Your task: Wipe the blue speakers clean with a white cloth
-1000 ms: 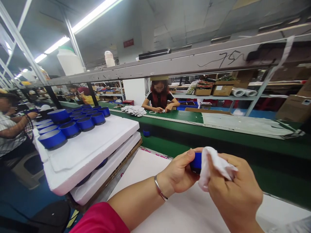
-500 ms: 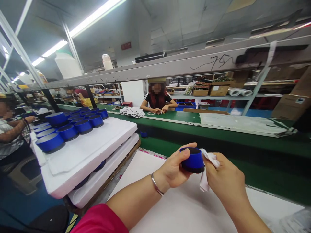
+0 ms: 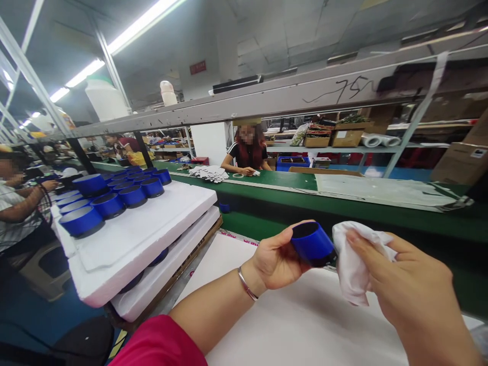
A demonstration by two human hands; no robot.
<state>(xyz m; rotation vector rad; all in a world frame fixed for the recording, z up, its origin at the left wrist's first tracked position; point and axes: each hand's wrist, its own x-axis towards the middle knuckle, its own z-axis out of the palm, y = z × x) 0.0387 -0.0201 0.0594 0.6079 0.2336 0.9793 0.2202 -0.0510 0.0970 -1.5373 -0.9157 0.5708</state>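
My left hand [image 3: 280,256] grips a short blue cylinder with a black top and base [image 3: 313,245], tilted a little above the white work surface [image 3: 274,325]. A crumpled white cloth [image 3: 353,269] is pinched in my right hand [image 3: 407,284], just right of the cylinder. The cloth's edge comes close to the cylinder's lower right side; whether they touch I cannot tell. Many matching blue cylinders [image 3: 109,205] stand in rows on a white foam tray [image 3: 171,208] at the left.
Another foam tray [image 3: 190,244] lies beneath the first, with blue cylinders between them. A green conveyor belt [image 3: 263,208] runs across beyond the work surface. Opposite sits a person [image 3: 249,150] beside a pile of white pieces [image 3: 209,173]. Overhead runs a long shelf [image 3: 236,107].
My right hand has drawn back to the right with the cloth, which now shows more fully. The blue cylinder has tipped and shifted slightly right in my left hand.
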